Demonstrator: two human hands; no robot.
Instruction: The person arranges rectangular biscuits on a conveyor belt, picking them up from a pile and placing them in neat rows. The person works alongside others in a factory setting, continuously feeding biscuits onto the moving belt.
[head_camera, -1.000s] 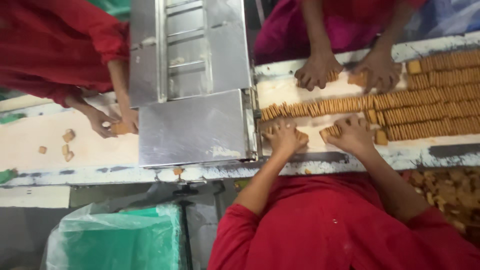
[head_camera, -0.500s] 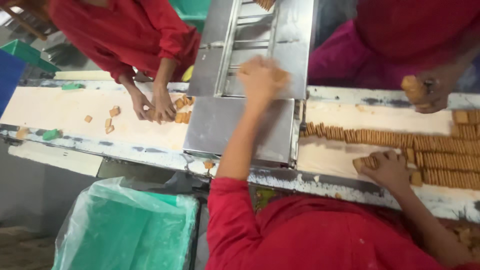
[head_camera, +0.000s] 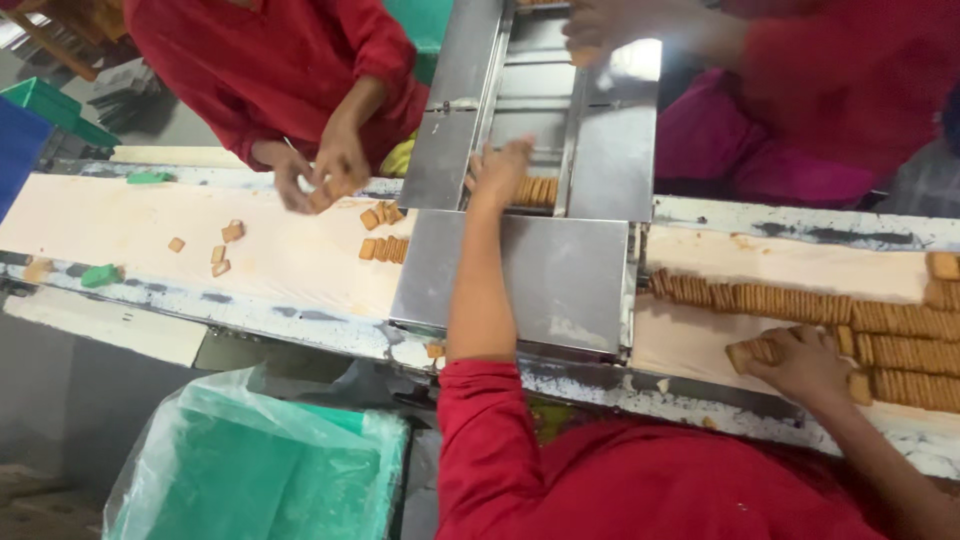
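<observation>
Left hand (head_camera: 500, 170) is stretched over the flat steel machine cover (head_camera: 530, 275) to the steel feed chute (head_camera: 545, 150), fingers closed on the end of a short row of tan rectangular biscuits (head_camera: 535, 191) lying in the chute. Right hand (head_camera: 800, 362) is clenched around a small stack of biscuits (head_camera: 755, 352) on the cream conveyor belt (head_camera: 720, 270), just beside long biscuit rows (head_camera: 780, 298). Co-worker's hands (head_camera: 320, 178) are seen over loose biscuits (head_camera: 382, 232) on the left. Green bag-lined bin (head_camera: 260, 470) stands below.

Green-lined bin (head_camera: 270, 470), blue crate (head_camera: 18, 150)
</observation>
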